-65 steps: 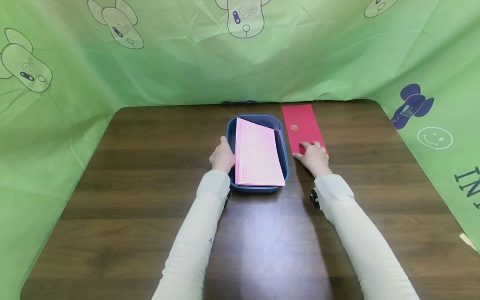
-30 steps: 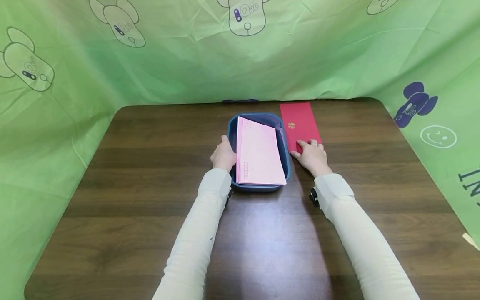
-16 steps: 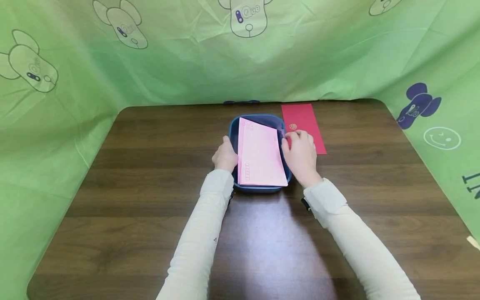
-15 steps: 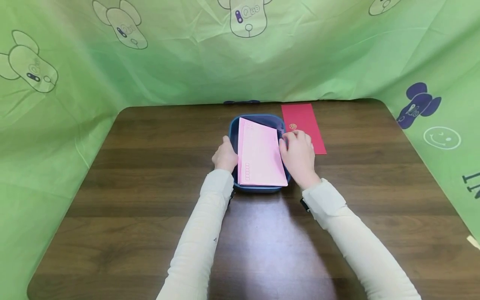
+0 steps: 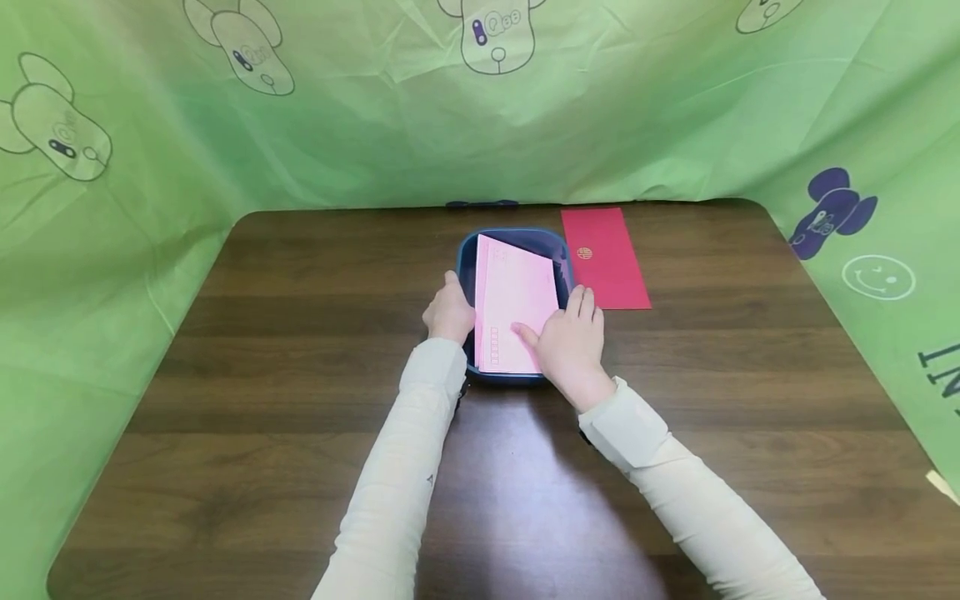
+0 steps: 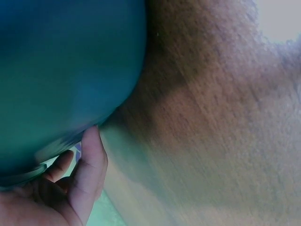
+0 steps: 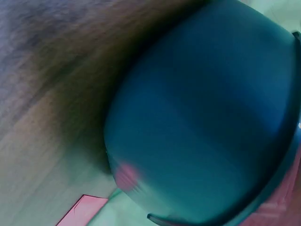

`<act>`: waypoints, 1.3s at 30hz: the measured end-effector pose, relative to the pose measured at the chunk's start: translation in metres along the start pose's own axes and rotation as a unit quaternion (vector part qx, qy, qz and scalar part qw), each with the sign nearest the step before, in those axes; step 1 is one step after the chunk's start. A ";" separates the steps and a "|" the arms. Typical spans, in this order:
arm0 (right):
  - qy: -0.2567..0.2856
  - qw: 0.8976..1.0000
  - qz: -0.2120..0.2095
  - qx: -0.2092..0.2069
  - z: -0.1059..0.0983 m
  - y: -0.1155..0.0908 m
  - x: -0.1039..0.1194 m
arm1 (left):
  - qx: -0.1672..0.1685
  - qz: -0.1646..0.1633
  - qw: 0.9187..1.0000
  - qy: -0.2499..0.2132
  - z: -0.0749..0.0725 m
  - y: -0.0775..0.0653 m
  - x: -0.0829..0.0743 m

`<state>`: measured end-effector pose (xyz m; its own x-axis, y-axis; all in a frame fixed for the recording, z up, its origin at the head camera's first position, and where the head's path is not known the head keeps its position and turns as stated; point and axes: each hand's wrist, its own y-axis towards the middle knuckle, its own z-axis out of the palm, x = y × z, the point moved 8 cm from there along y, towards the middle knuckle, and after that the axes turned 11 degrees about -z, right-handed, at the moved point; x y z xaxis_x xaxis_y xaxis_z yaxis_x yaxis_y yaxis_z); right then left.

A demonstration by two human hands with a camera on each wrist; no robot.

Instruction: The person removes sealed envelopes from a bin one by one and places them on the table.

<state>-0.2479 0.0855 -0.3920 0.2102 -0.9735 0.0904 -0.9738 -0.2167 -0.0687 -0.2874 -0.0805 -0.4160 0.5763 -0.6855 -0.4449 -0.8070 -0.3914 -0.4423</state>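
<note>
My left hand (image 5: 448,315) grips the left rim of a blue plastic box (image 5: 516,231); in the left wrist view its fingers (image 6: 90,165) lie against the outer wall. A stack of pink envelopes (image 5: 517,287) lies tilted inside, with postcode squares printed on the top one. My right hand (image 5: 572,343) rests over the box's near right edge, thumb stretched across the top envelope and the other fingers straight along the rim. Beside the box lies a red envelope (image 5: 609,267) with a gold emblem. The right wrist view shows the box's outer wall (image 7: 197,122), but my right fingers are out of sight.
The box stands near the far edge of a brown wooden table (image 5: 225,375). A green printed cloth (image 5: 360,142) hangs behind the table and along both sides. A small pale piece (image 5: 942,485) shows at the right edge.
My right hand has left the red envelope and moved left and nearer onto the box's right rim, its thumb now on the pink envelopes. The left hand keeps its place on the rim.
</note>
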 end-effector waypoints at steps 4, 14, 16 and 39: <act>-0.021 1.000 0.006 0.021 0.005 0.002 -0.001 | -0.001 -0.001 1.000 0.001 0.001 -0.001 -0.001; -0.016 0.999 0.025 0.028 0.007 0.002 -0.003 | -0.002 0.001 1.000 -0.005 -0.002 -0.002 -0.002; -0.014 0.999 0.026 0.019 0.006 0.001 -0.003 | -0.001 0.001 1.000 -0.006 -0.002 -0.001 -0.001; -0.008 0.963 -0.063 -0.262 -0.021 -0.015 0.011 | 0.012 -0.013 1.000 -0.012 0.002 0.003 0.003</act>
<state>-0.2330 0.0796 -0.3695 0.3263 -0.9440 0.0489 -0.8498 -0.2703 0.4526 -0.2881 -0.0825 -0.4204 0.6007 -0.6602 -0.4508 -0.7880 -0.3937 -0.4734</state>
